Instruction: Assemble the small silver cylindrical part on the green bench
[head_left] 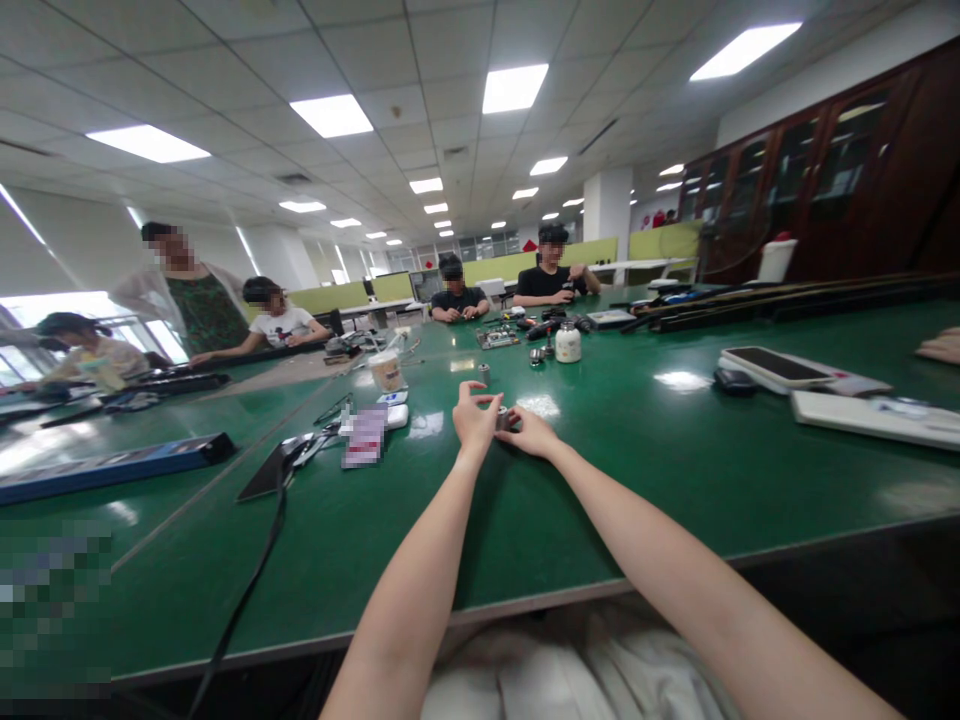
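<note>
Close together over the middle of the green table (405, 560), my two hands meet at a small grey metal cylinder (502, 419). My right hand (534, 434) has its thumb and fingers closed around the cylinder's right side. My left hand (475, 418) is at its left, fingers curved and apart, its thumb tip at or very near the cylinder; contact is unclear. A second small metal cylinder (484, 374) stands upright on the table just beyond my left fingers.
Beyond my hands are a white jar (568, 343), small metal parts (537, 356) and a circuit board (498, 339). Leftward are a cup (386, 371), a pink packet (365, 437) and a black cable (259, 570). A phone (776, 366) lies right. Several people sit or stand around.
</note>
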